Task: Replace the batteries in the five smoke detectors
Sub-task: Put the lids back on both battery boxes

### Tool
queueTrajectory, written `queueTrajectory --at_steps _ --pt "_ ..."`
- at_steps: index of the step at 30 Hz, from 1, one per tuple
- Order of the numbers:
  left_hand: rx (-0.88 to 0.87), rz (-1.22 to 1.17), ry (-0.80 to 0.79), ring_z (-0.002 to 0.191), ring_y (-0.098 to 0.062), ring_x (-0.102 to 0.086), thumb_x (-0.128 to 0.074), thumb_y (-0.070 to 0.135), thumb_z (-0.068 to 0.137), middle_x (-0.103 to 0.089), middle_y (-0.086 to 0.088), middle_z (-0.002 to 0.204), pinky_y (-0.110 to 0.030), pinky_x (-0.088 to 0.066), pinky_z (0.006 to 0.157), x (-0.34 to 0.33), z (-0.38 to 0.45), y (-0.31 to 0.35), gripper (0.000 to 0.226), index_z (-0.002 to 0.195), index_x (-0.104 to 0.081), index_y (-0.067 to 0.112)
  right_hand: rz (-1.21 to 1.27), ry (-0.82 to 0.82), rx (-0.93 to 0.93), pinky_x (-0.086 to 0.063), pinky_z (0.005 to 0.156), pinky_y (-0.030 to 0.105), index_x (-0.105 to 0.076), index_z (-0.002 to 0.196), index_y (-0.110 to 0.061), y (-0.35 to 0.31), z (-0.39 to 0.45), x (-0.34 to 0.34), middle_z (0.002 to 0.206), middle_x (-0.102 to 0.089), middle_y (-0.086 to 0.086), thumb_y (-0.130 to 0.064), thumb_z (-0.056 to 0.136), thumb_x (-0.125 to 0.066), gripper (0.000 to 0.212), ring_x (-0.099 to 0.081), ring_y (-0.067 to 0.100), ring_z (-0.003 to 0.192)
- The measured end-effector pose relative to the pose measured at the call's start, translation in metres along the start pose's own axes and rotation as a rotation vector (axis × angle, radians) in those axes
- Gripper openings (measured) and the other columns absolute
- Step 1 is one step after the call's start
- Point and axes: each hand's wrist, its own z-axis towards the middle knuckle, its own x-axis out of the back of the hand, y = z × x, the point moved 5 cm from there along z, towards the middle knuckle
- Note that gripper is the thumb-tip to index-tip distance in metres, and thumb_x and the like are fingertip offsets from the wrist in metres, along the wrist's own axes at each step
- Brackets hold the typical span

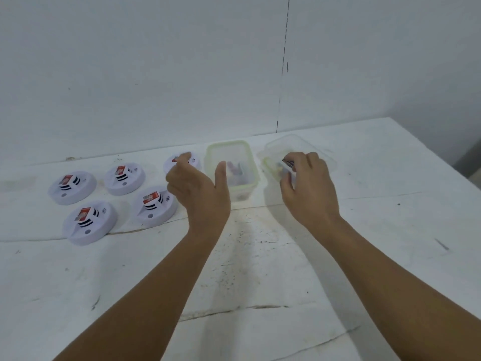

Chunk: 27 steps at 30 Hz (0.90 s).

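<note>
Your two bare forearms reach out over the white bench (260, 269), which is scuffed and cracked nearest you. Your left hand (200, 188) hovers above the bench with its grip released: thumb raised, fingers loosely bent, holding nothing. Your right hand (307, 186) has its grip pinched on a small dark battery (288, 162), caught between thumb and fingertips. Only one end shows beyond the fingers, and it points up and to the left; the long axis seems to run slantwise from that end back into the hand, though blur hides the rest.

To the left of your left grip lie the smoke detectors, all white discs resting flat on the bench. Nearest you is the front-left detector (88, 225), then the front-right detector (154, 208) just beside your left wrist. Each carries a red-and-white block, likely its battery, lying across its middle with the long axis tilted from lower left to upper right. Farther back sit the far-left detector (71, 187) and the middle detector (125, 178), with red blocks angled the same way. The fifth detector (182, 161) is partly hidden behind your left fingers.

Between your two grips stands a clear container (231, 168) with a pale green rim, blurred items inside. Under and beyond your right grip sits a second clear container (299, 152), tilted; its contents are too blurred to tell.
</note>
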Motion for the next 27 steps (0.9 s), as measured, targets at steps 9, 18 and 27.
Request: queueTrajectory --at_steps 9,18,27 --pt "-0.053 -0.270 -0.371 0.088 -0.014 -0.055 -0.060 0.036 0.102 -0.060 0.005 0.100 -0.033 -0.048 0.083 -0.004 -0.069 0.032 0.014 0.104 -0.055 0.023 -0.423 -0.245 -0.047 -0.029 0.111 0.050 -0.062 0.130 -0.017 0.037 0.003 0.000 0.128 -0.058 0.007 -0.008 0.088 -0.057 0.043 -0.051 0.034 0.121" --pt "0.256 -0.327 -0.806 0.061 0.000 -0.055 -0.056 0.037 0.104 -0.074 -0.001 0.089 -0.019 -0.046 0.064 -0.024 -0.091 0.029 0.025 0.095 -0.064 0.015 -0.385 -0.385 0.054 -0.027 0.090 0.037 -0.056 0.093 -0.028 0.010 -0.007 0.008 0.080 -0.063 -0.008 -0.018 0.097 -0.051 0.012 -0.060 0.023 0.084" --pt "0.503 -0.476 -0.823 0.073 -0.013 -0.059 -0.049 0.024 0.100 -0.069 0.001 0.093 -0.028 -0.047 0.073 -0.003 -0.101 0.011 0.015 0.096 -0.061 0.016 0.230 -0.583 -0.103 -0.053 0.078 0.038 -0.046 0.101 -0.025 -0.030 -0.047 0.011 0.077 -0.070 -0.008 -0.025 0.097 -0.059 0.014 -0.064 0.015 0.081"
